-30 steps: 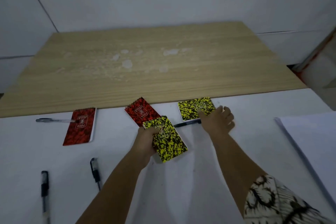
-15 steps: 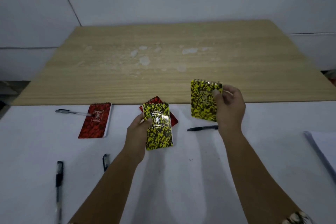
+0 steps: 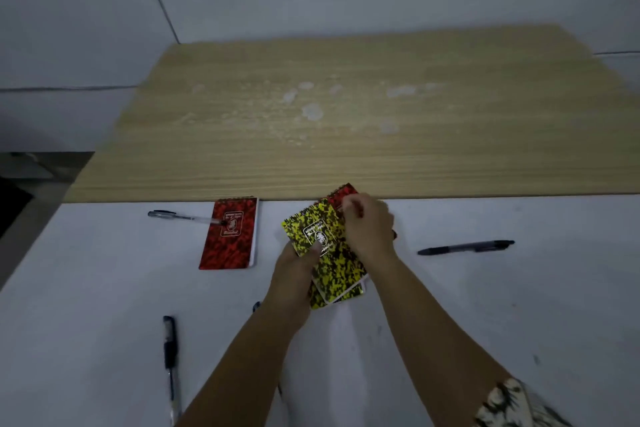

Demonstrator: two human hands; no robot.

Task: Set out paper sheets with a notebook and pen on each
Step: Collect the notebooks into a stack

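**Both hands on the notebooks at the desk's middle**

We see the left hand holding two yellow-and-black notebooks fanned one over the other, its grip clamped on them with the thumb pressed on the top cover. The right hand has its fingers curled at the top edge of a red notebook that shows just behind the yellow pair; we cannot tell whether it lies on the white desk or is lifted. A second red notebook lies flat to the left, with a clear-barrelled pen touching its cover. A dark pen lies to the right of the hands, well apart from them. Another pen lies near the desk's front left, and the tip of one more shows beside the left wrist. Beyond the white surface runs a wooden board. A patterned sleeve shows at the lower right.
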